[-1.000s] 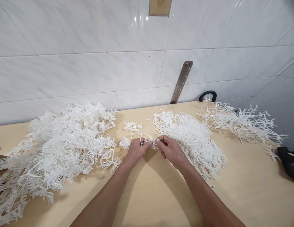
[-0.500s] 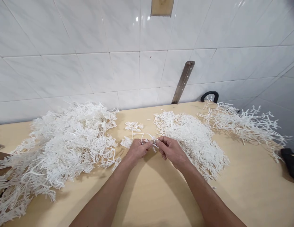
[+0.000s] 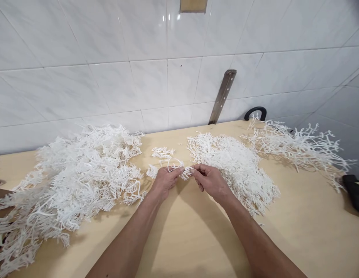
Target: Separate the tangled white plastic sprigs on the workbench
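My left hand (image 3: 164, 181) and my right hand (image 3: 209, 180) meet at the middle of the wooden table (image 3: 196, 239), both pinched on one small white plastic branched piece (image 3: 179, 168) held just above the tabletop. A big heap of the same white branched pieces (image 3: 75, 177) lies to the left of my left hand. A flatter heap of small white pieces (image 3: 237, 166) lies right behind my right hand. A small loose cluster (image 3: 162, 152) rests just beyond my fingers.
Bare white branch stems (image 3: 297, 144) spread over the table's far right. A black object (image 3: 353, 191) sits at the right edge, a black curved handle (image 3: 255, 112) behind the table. A metal bracket (image 3: 222, 96) leans on the tiled wall (image 3: 110, 77).
Both hands stay together on the white piece, with only slight finger shifts. The view has tilted a little, so everything sits slightly higher in the frame.
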